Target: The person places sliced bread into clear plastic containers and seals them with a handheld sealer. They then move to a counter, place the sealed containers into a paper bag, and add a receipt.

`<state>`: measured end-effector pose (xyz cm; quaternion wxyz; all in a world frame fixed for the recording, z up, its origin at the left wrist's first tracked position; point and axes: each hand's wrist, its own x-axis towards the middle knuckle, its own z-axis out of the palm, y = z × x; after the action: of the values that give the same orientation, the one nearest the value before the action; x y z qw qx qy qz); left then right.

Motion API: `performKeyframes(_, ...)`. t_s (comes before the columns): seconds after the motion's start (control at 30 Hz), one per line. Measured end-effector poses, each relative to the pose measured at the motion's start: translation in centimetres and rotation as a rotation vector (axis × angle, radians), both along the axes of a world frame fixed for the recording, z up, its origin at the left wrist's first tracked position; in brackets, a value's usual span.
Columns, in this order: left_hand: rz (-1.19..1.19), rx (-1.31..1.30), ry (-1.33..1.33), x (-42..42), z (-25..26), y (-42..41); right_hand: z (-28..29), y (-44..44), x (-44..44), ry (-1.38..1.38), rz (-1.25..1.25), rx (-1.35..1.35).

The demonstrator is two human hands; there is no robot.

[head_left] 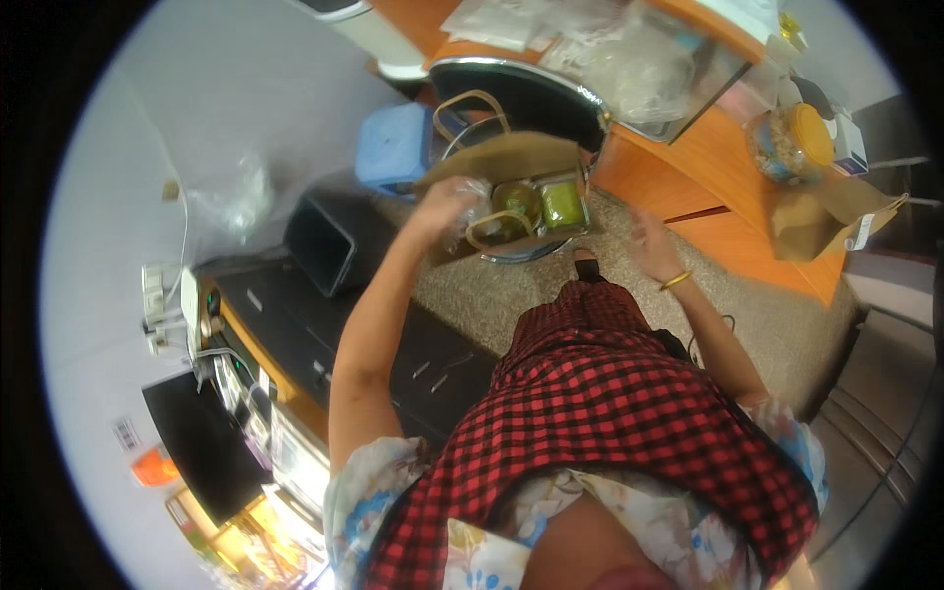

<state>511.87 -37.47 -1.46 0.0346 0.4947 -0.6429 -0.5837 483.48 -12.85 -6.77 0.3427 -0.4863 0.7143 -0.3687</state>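
A brown paper bag (509, 156) with twisted handles stands with its mouth facing up before me. Inside it sit a round clear-lidded container (516, 200) with something green and a squarish pack (562, 204), also green. My left hand (450, 206) is at the bag's left side, its fingers on crinkled clear plastic (476, 203). What that plastic belongs to is unclear. To the right of the bag, apart from it, my right hand (653, 247) hangs in the air, blurred, its fingers spread and holding nothing.
Behind the bag rises a black chair back with a chrome rim (516, 96). A blue plastic bin (394, 144) and a black bin (324, 240) stand left. The orange wooden desk (708, 158) carries clear plastic bags (627, 74) and a yellow-lidded jar (789, 144). Another paper bag (826, 217) is at right.
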Motion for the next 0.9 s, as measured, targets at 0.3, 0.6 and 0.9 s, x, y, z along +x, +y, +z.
performKeyframes(0.3,-0.804,-0.414,-0.166,-13.1,-7.9,1.6,-2.5,-3.3,2.2,0.039,0.236,0.113)
performKeyframes(0.6,0.152,-0.376,0.037,2.6,3.1,0.5,-3.3,-7.7,1.0,0.137,0.288,0.018)
performKeyframes(0.9,-0.028,-0.446,-0.141,8.8,-1.5,7.7,-0.9,-11.6,-1.5,0.229,0.491,-0.355)
